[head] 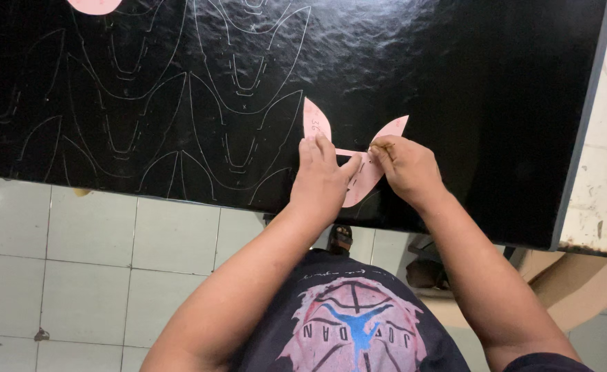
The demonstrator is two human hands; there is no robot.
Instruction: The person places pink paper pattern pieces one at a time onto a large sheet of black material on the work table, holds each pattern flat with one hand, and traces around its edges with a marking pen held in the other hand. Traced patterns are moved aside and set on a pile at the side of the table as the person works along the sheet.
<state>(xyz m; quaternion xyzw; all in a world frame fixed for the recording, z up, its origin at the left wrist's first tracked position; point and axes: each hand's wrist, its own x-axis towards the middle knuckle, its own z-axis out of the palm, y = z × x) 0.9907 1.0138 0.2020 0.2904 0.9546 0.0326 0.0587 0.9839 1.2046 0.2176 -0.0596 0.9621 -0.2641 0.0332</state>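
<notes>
We see a second pink paper piece (93, 5) at the top edge, well apart from the work. The worn white surface (603, 186) shows beside the sheet on the right, with chipped paint. Below lies a white tiled floor (76, 275), a small dark mark (41, 335) on one tile.

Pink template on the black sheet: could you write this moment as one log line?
left hand: flat on pink template | right hand: pinching thin marking tool at template edge | black sheet: traced outlines at left
</notes>
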